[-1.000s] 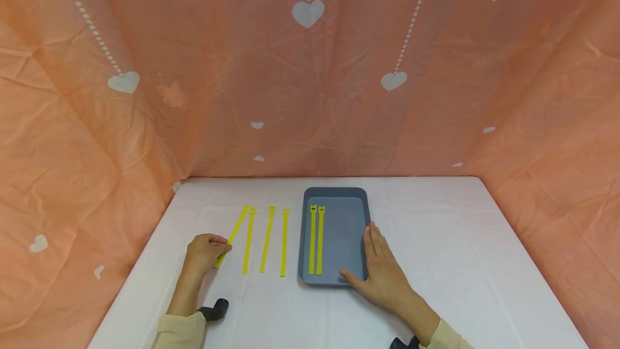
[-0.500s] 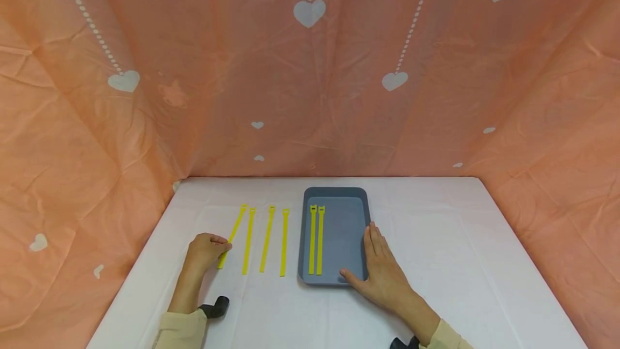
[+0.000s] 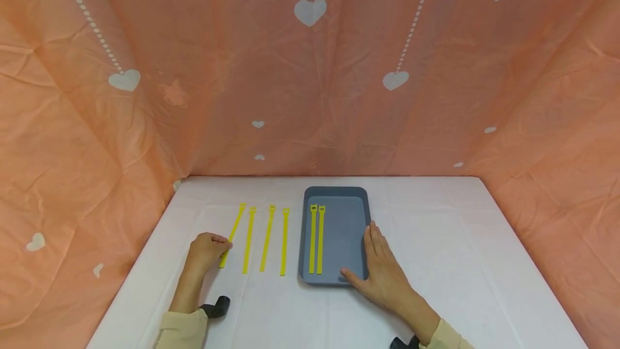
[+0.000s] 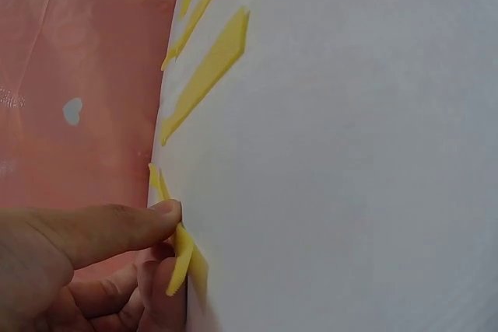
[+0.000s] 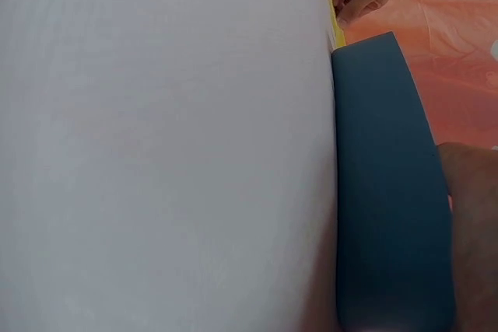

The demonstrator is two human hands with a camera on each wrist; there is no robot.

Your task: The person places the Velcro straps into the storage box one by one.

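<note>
My left hand (image 3: 205, 250) pinches the leftmost yellow hook-and-loop cable tie (image 3: 236, 223) between thumb and fingers, near its lower end. In the left wrist view, the lower end of this cable tie (image 4: 181, 260) bends up off the cloth and casts a shadow. Two more yellow cable ties (image 3: 320, 241) lie side by side in the left part of a grey-blue tray (image 3: 345, 230). My right hand (image 3: 385, 276) rests against the tray's right edge, fingers straight, with the thumb over its near right corner. The right wrist view shows the tray's outer wall (image 5: 389, 192) beside that hand.
Three loose yellow cable ties lie between the left hand and the tray, the nearest to the tray being this cable tie (image 3: 284, 241). White cloth (image 3: 455, 252) covers the table. Orange curtains with pale hearts (image 3: 310, 123) hang behind and at both sides.
The pinched cable tie's slotted top has shifted slightly left, away from the neighbouring cable tie it touched or overlapped, and its lower end slightly right. The right hand and tray keep their places.
</note>
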